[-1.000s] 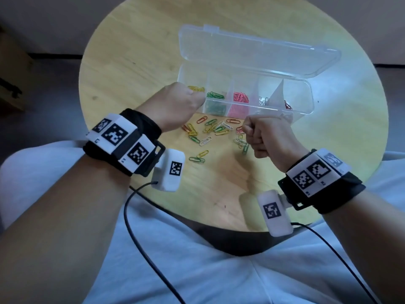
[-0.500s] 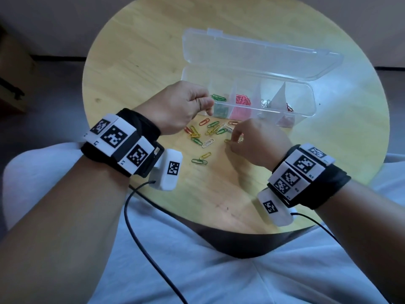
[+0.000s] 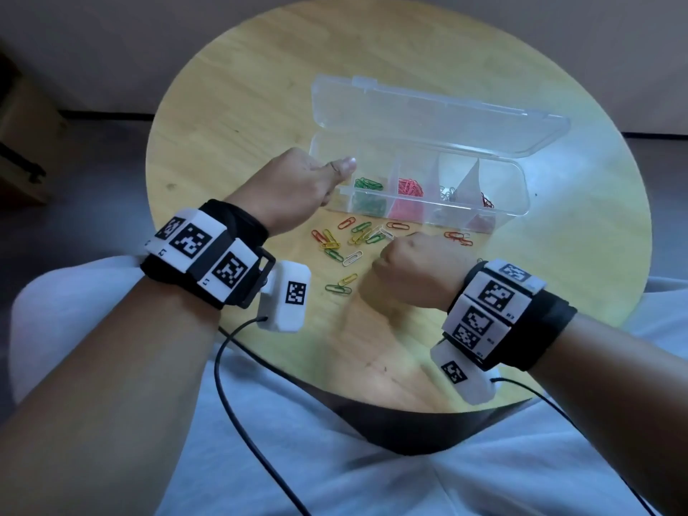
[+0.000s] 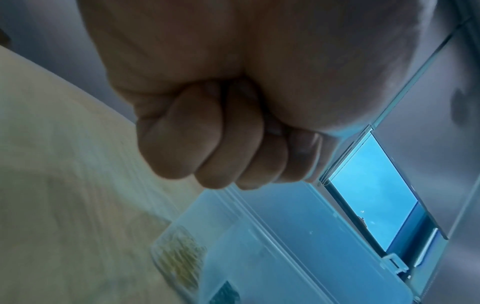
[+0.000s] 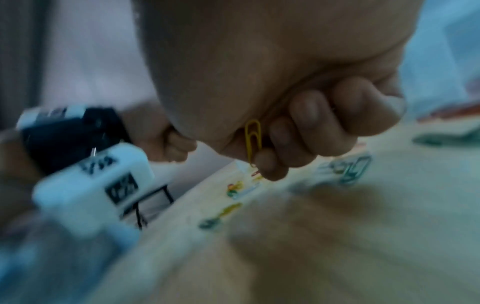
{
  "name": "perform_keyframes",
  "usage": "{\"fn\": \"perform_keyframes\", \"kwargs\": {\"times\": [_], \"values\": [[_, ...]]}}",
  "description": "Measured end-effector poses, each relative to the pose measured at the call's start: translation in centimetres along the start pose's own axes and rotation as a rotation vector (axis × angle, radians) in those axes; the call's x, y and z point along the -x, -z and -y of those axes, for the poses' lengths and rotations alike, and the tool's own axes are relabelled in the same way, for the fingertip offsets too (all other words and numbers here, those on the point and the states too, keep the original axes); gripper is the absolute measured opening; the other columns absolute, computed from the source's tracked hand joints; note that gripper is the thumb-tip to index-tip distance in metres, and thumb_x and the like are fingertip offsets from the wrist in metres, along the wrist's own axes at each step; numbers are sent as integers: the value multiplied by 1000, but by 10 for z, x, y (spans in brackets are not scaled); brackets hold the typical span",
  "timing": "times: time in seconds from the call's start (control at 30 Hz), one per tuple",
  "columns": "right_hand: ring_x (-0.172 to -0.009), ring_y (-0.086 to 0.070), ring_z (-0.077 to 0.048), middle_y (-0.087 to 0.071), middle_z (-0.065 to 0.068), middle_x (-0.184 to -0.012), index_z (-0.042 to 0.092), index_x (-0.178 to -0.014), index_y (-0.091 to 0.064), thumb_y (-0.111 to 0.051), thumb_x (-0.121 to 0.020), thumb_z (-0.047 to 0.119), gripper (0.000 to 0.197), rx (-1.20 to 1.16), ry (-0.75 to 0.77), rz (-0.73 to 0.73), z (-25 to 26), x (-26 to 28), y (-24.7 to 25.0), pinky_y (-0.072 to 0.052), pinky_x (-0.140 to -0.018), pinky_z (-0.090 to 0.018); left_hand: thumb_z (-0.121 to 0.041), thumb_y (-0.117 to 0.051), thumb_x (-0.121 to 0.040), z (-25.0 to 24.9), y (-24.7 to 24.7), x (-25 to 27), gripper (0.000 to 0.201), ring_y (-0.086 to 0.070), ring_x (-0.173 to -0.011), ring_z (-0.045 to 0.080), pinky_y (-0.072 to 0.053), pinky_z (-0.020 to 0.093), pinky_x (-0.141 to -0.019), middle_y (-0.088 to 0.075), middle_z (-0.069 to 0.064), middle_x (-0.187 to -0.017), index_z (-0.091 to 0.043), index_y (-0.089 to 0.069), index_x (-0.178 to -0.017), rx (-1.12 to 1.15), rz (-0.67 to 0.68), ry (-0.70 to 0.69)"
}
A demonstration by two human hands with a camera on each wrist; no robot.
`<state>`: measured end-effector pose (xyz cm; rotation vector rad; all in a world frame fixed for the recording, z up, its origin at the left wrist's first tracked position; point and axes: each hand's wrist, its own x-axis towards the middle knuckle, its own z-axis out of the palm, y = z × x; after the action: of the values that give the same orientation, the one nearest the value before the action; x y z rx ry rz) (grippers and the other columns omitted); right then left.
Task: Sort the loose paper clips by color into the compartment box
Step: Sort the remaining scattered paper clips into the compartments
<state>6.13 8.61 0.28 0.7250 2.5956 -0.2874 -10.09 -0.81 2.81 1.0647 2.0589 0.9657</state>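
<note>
Right hand [image 5: 259, 98]: now lifted off the loose clips [image 3: 357, 240], fingers [image 5: 271, 164] curled, trapping a yellow clip [image 5: 253, 142].
Left hand [image 3: 298, 188]: back over the box [image 3: 517, 180] end, fist closed, contents unseen.
Meaning: yellow compartment [image 4: 179, 257] likely next.

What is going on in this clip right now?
A person is sorting paper clips by color at a round table. The right hand holds a yellow clip just above the loose clips. The left hand, fingers curled, is at the left end of the open compartment box, which already holds green, red and silvery clips.
</note>
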Motion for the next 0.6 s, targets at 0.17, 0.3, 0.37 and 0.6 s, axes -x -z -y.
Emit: {"fn": "perform_keyframes", "kwargs": {"times": [0.17,0.3,0.37,0.6], "values": [[-38,-31,-17,-34,-1,-51,17,-56,-46,-54,-96,35,44,-1216,-179,27,6,-8,12,-29,-42,-22,-44,-54,-95,9,13,-3,56,-23,-32,8,-19,20,-36,-26,-8,-38,-13,-44,-50,-127,-107,-7],[-37,-31,-12,-40,-1,-53,16,-76,-44,-60,-94,23,25,-1515,-132,-34,14,-21,40,-26,-39,-19,-50,-53,-93,8,15,-4,52,-26,-31,7,-23,25,-40,-31,-3,-43,-15,-54,-55,-93,-176,8],[-42,-30,-11,-38,-1,-58,14,-85,-47,-60,-94,23,19,-1553,-140,-47,18,-31,58,-23,-41,-20,-46,-49,-97,7,16,-5,52,-25,-32,7,-23,27,-44,-32,-3,-46,-15,-50,-55,-55,-192,23],[-87,-57,-27,-58,-12,-102,5,-120,-51,-62,-91,36,44,-1581,-177,-75,40,-53,100,-54,-81,-33,-23,-28,-94,3,24,-6,41,-36,-47,13,-28,31,-48,-45,-8,-46,-12,-50,-61,180,-310,103]]}}
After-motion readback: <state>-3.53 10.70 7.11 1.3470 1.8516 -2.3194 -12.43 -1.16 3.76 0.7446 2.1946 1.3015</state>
